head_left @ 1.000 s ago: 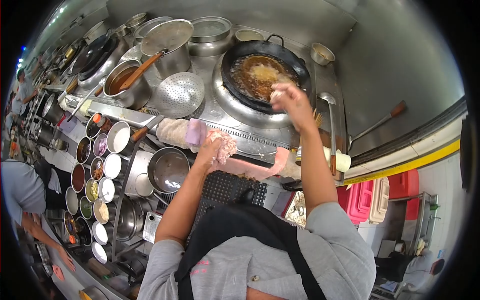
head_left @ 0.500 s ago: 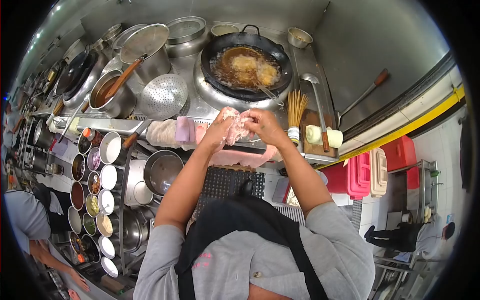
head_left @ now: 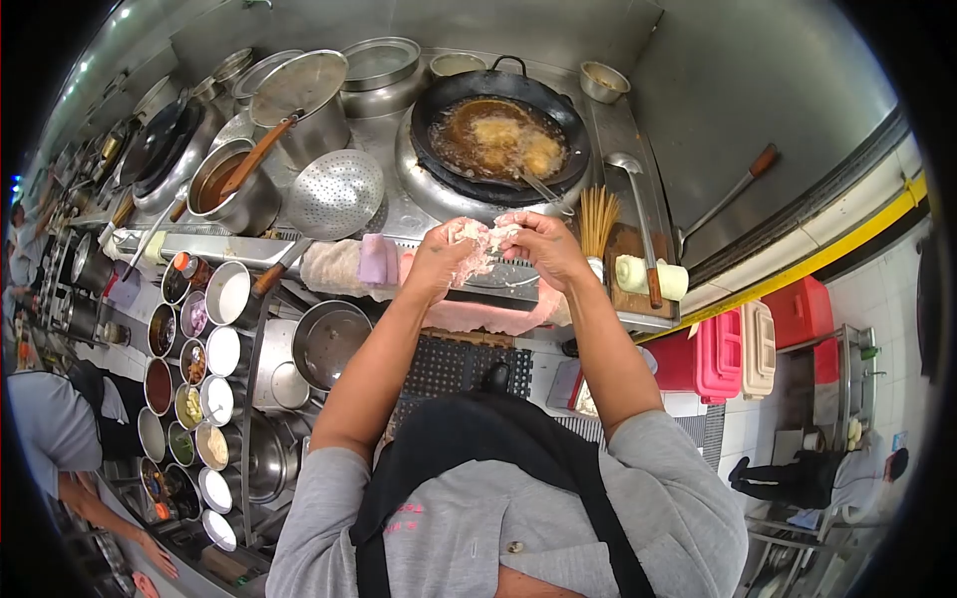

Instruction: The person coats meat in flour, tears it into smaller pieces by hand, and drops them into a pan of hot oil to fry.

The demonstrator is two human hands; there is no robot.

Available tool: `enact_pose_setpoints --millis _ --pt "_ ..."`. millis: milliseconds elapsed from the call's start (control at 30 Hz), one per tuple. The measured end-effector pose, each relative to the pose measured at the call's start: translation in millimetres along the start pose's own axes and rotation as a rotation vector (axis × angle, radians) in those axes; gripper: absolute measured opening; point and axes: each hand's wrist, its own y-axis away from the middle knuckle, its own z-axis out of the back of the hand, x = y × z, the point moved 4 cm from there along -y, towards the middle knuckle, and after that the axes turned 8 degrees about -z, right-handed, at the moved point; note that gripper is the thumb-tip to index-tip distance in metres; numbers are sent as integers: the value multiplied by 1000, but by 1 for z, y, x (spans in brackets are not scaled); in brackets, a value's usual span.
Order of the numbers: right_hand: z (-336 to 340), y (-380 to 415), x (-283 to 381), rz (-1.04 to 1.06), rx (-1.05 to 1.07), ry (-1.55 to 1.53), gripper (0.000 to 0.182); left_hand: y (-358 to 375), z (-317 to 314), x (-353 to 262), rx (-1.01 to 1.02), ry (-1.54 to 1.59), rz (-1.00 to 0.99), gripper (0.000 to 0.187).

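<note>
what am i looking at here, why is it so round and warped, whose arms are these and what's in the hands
This is one picture from a camera worn on a person's head, looking forward and down; its wide lens bends the edges. The two bare arms belong to the wearer, who is in a grey shirt and dark apron. The left hand and right hand are together, both gripping a pale, soft lump of food above the steel counter edge. Beyond them a black wok holds bubbling oil with two pieces frying. Left of it sit a perforated skimmer and a pot with a wooden handle. Small seasoning bowls line the lower left. Another person stands at the far left.
</note>
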Motion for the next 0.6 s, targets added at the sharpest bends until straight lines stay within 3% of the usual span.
enact_pose_setpoints --millis 200,300,400,500,600 --pt "5 -9 -13 -5 -21 -155 19 -6 -1 5 10 -77 -43 16" --pt "7 -11 -14 63 -15 147 16 -9 -5 8 22 -146 -80 14" --pt "16 -9 -13 37 -53 240 13 -10 -6 8 -58 -49 -45 14" --pt "29 -8 -11 -3 -86 132 8 -17 8 14 -161 91 -120 12" --pt "40 -5 -4 -28 -64 54 7 -19 33 13 -201 146 -72 12"
